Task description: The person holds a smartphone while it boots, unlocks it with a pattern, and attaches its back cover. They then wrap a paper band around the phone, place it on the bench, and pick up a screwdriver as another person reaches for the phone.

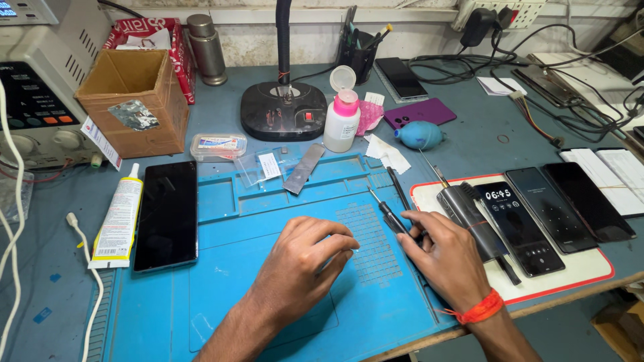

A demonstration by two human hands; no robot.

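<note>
Head view: my right hand [446,258] has its fingers curled round the lower end of a black screwdriver [389,216]. Its long axis runs up-left to down-right, tip pointing away from me toward the back of the blue mat [228,268]. My left hand [305,265] rests palm-down on the mat just left of the driver, fingers bent, holding nothing I can see. Right hand is the nearer one. Phones [530,221] lie to the right, well apart.

The workbench [221,114] had a worn grey-blue top, backed by a grubby whitish wall [308,40], with a power strip [516,10] mounted top right.
</note>
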